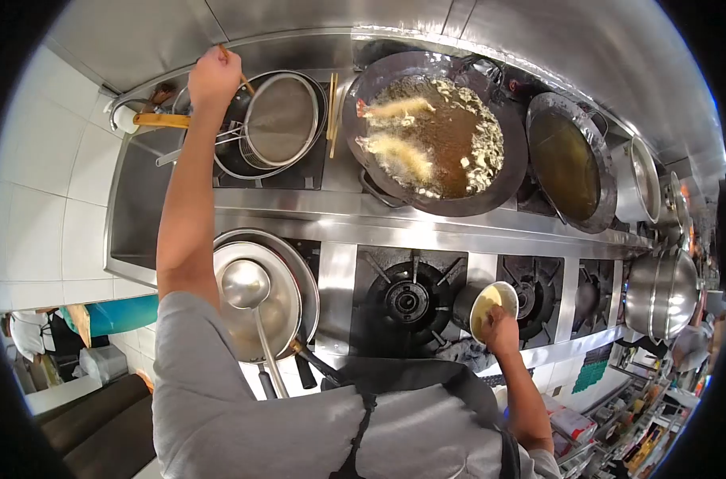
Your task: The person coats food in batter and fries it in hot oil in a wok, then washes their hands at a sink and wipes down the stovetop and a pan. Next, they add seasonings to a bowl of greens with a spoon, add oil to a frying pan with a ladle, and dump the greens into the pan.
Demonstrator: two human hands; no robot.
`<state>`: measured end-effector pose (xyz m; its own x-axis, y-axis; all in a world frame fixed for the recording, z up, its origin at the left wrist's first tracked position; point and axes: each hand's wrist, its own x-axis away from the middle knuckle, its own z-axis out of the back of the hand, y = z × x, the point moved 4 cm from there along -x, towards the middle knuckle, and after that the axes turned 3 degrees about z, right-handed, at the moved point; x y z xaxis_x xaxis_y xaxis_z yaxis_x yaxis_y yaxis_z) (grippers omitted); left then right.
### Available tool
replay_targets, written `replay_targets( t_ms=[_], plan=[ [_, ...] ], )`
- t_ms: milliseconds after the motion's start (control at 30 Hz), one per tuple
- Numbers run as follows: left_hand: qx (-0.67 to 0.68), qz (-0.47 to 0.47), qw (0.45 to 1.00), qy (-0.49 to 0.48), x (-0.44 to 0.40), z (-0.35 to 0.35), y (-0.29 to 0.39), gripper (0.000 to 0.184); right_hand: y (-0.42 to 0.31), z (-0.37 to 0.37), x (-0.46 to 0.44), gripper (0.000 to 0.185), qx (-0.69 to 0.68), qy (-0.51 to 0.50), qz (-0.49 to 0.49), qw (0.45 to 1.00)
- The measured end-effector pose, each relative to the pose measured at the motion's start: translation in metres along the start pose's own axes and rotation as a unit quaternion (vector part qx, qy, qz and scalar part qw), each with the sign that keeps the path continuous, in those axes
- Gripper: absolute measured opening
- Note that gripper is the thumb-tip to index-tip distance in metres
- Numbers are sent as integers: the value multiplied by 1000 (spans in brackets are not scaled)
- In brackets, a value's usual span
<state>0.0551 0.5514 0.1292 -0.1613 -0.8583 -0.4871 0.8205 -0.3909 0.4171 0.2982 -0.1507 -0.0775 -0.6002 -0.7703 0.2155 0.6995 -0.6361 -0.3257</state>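
Observation:
My left hand [214, 78] is closed around a thin brown wooden handle [246, 85], whose lower end reaches the rim of a round mesh strainer [282, 118] lying in a dark pan. My right hand [500, 326] is over a small pot of pale yellow batter [484, 303], fingers bunched inside its rim; what they hold, if anything, is hidden. In a large wok [483, 203] of bubbling oil, two battered prawns [399, 157] float on the left side. Loose fried batter bits [484, 144] gather along the right side.
A pair of chopsticks [333, 116] lies left of the wok. Another wok of oil [564, 164] and a metal pot [638, 180] stand to the right. Nearer are a gas burner [407, 300], a dark cloth [467, 354], and a ladle [246, 284] over stacked pans. A sink [136, 207] is at left.

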Motion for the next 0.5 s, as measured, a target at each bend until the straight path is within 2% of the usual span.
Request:
replay_targets(
  t_ms=[100,200,233,267,367,400,467,500],
  plan=[
    [106,-104,987,63,29,59,54,31,4,1,3,14,-10,15,5,1000],
    [322,-173,926,-98,89,71,109,17,3,-1,6,14,-14,24,6,1000],
    [335,-169,916,-144,115,68,132,18,-1,4,7,14,-11,20,2,1000],
    [341,-196,881,-262,138,55,140,16,-3,6,8,15,-7,17,0,1000],
    [295,-242,863,-330,197,32,181,19,-4,7,8,14,-27,28,24,999],
    [290,-282,855,-324,208,26,190,21,-4,7,8,15,-35,33,29,998],
    [300,-224,838,-397,221,10,201,22,-4,8,9,15,-44,42,31,998],
    [288,-245,850,-367,222,2,205,22,-3,9,10,15,-48,45,30,997]
  ],
)
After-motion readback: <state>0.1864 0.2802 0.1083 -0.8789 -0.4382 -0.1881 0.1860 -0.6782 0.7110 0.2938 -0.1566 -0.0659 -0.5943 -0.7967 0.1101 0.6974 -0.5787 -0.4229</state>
